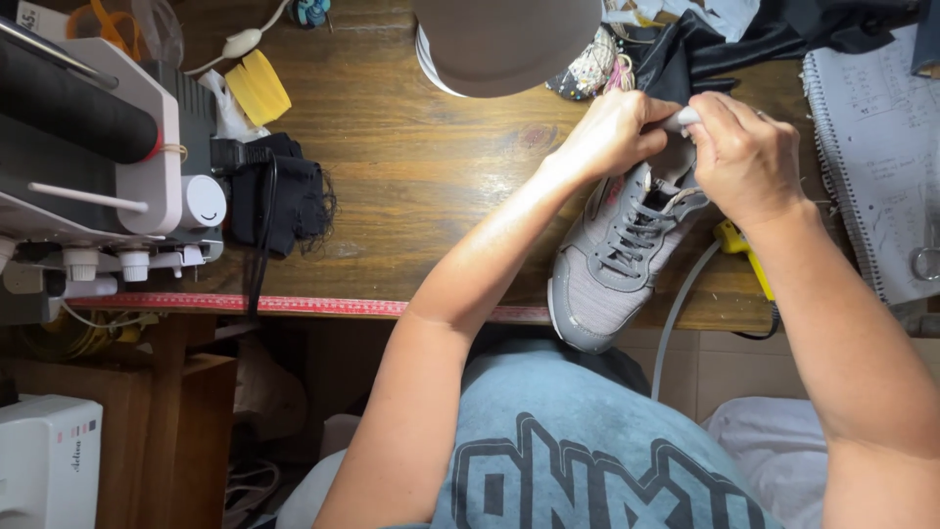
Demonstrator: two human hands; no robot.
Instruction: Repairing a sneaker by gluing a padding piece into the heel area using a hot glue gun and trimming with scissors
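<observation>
A grey laced sneaker [615,264] lies on the wooden table [411,176], its toe hanging over the front edge. My left hand [612,132] grips the shoe's heel collar at the far end. My right hand [746,157] pinches the same spot from the right, with a small light grey piece [688,118] showing between the fingers of both hands. I cannot tell what that piece is.
A sewing machine [98,167] fills the left side, with black fabric [284,191] and a yellow piece [258,88] beside it. A lamp shade [509,44] hangs over the table's back. A spiral notebook [871,157] lies at right, and a yellow-handled tool [742,253] under my right wrist.
</observation>
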